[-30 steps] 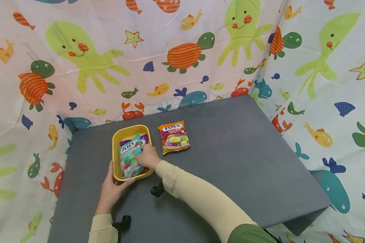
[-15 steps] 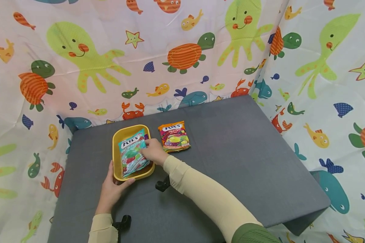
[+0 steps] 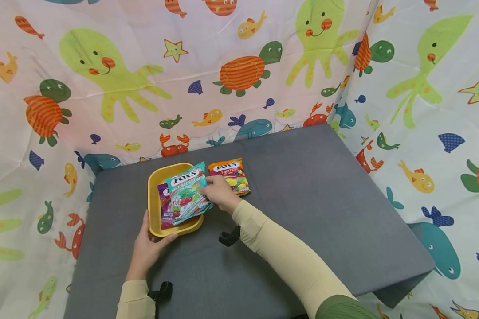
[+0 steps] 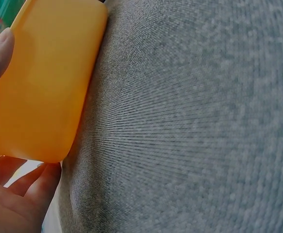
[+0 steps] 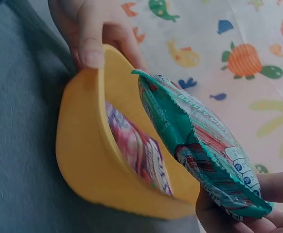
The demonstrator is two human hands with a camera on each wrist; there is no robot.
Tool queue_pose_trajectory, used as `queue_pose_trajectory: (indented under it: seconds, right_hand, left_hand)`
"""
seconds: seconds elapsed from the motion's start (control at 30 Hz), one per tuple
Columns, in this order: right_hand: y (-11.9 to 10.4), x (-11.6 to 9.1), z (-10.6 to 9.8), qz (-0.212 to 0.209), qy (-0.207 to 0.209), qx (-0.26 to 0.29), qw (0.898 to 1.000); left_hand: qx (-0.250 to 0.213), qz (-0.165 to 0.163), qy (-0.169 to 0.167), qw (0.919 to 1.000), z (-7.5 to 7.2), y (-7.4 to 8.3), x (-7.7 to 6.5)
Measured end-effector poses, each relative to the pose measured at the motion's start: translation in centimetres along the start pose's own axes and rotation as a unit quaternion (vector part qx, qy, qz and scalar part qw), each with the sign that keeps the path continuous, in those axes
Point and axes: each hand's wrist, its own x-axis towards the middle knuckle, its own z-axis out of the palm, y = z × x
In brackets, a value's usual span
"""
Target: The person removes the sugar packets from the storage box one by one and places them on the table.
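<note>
My right hand [image 3: 220,193] pinches the right edge of a teal Fox's candy bag [image 3: 186,191], held above the right side of a yellow plastic tub [image 3: 153,195]. In the right wrist view, the teal bag [image 5: 200,141] hangs tilted over the tub's rim. Inside the tub lies a purple candy bag [image 3: 165,212], partly covered by the teal one in the head view. My left hand [image 3: 145,252] grips the tub's near left corner. Its thumb is at the rim and its fingers lie along the outer wall, as the left wrist view shows.
An orange Fox's Fruits candy bag [image 3: 239,179] lies just right of the tub, partly behind my right hand. All stands on a table with a grey cloth [image 3: 303,199]. A sea-animal curtain [image 3: 143,53] hangs at the back and sides.
My right hand has lifted the teal candy bag up from the tub and moved it right, uncovering more of the purple bag. The left hand stays on the tub.
</note>
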Motion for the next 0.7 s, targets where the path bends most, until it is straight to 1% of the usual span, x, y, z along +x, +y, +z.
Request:
queue_pose_trajectory:
  seconds: [0.17, 0.47, 0.7]
  right_hand:
    - [0.3, -0.1, -1.9, -0.013, 0.007, 0.006, 1.000]
    - [0.5, -0.9, -5.4, -0.037, 0.017, 0.032, 0.999]
    - [0.6, -1.3, -7.7, -0.040, 0.019, 0.050, 0.998]
  left_hand:
    - [-0.002, -0.001, 0.005, 1.0000, 0.2, 0.0, 0.0]
    - [0.004, -0.005, 0.002, 1.0000, 0.3, 0.1, 0.2]
    - [0.003, -0.001, 0.008, 1.0000, 0.2, 0.0, 0.1]
